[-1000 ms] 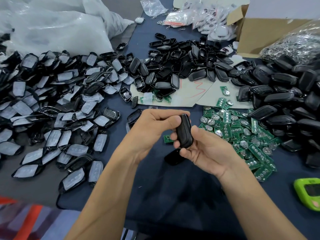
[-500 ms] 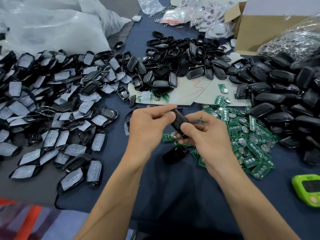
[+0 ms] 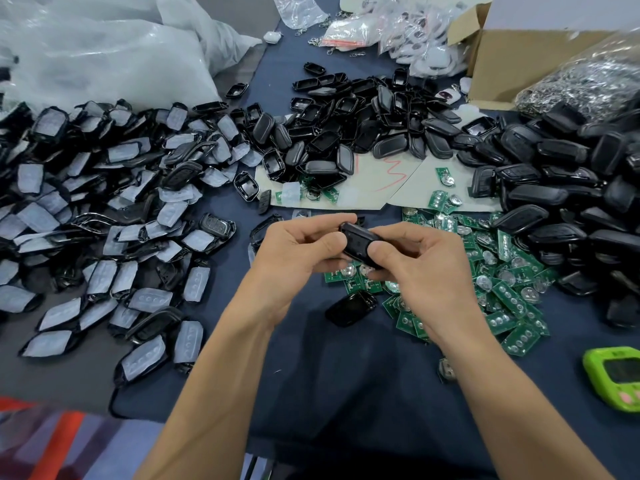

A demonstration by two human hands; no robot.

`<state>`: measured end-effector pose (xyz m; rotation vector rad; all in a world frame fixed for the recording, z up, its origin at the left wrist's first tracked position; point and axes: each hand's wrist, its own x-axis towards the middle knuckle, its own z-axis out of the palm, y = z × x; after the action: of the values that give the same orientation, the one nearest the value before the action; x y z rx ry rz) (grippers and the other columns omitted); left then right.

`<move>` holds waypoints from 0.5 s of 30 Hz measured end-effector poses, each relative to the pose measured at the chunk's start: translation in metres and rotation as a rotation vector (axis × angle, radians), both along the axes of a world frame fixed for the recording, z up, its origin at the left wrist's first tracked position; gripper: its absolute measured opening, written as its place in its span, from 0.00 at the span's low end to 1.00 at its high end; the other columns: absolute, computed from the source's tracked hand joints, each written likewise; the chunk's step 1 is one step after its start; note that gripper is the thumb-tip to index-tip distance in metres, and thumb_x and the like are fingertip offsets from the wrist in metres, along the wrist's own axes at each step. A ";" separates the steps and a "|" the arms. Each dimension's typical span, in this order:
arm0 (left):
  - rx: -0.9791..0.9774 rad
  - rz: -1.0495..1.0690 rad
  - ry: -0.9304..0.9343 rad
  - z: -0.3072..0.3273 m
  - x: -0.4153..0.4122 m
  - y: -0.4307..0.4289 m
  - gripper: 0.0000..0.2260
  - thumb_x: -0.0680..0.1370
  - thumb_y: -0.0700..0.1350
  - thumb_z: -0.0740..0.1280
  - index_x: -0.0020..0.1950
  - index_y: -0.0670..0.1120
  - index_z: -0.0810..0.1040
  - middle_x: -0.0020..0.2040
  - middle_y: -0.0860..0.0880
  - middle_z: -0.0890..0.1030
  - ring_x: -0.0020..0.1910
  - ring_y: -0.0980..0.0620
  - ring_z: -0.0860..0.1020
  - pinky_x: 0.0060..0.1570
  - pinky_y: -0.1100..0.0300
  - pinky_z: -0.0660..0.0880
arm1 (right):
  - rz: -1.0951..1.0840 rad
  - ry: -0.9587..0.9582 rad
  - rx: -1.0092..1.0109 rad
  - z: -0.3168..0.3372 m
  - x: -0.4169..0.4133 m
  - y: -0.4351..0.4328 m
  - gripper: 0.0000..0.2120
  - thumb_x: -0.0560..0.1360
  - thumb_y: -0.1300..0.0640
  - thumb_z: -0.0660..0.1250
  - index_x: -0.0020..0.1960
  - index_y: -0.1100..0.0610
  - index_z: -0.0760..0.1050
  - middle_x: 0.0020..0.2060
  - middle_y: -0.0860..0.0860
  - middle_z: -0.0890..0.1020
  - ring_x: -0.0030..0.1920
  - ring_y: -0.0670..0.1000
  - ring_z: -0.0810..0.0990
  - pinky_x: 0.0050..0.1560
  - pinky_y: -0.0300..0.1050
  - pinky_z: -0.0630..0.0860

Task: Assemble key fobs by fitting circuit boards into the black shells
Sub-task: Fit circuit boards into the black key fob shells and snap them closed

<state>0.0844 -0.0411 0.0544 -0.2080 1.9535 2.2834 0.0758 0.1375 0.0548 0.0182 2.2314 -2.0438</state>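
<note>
Both hands hold one black key fob shell (image 3: 358,242) above the middle of the table. My left hand (image 3: 298,251) pinches its left end with curled fingers. My right hand (image 3: 415,261) grips its right side, thumb pressed on top. Whether a board sits inside the held shell is hidden. Another black shell (image 3: 349,309) lies on the dark cloth just below my hands. Green circuit boards (image 3: 505,289) with coin cells are heaped to the right of my hands.
Black shells pile up at the back (image 3: 363,133) and right (image 3: 571,188). Shells with grey rubber pads (image 3: 104,220) cover the left. A cardboard box (image 3: 519,53), plastic bags (image 3: 86,53) and a green device (image 3: 616,379) ring the work area.
The held shell has turned from upright to lying across between both hands, and my hands have moved slightly up and away over the circuit boards.
</note>
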 end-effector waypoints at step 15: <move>0.081 0.073 0.027 -0.007 0.003 0.003 0.17 0.74 0.31 0.74 0.57 0.49 0.86 0.48 0.44 0.88 0.44 0.47 0.85 0.49 0.58 0.83 | 0.033 0.190 0.340 0.002 0.001 -0.001 0.21 0.70 0.62 0.79 0.58 0.44 0.86 0.49 0.36 0.87 0.49 0.37 0.85 0.56 0.38 0.81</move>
<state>0.0875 -0.0382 0.0469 -0.2448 1.8917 2.4180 0.0764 0.1366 0.0566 -0.1893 2.6488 -1.6898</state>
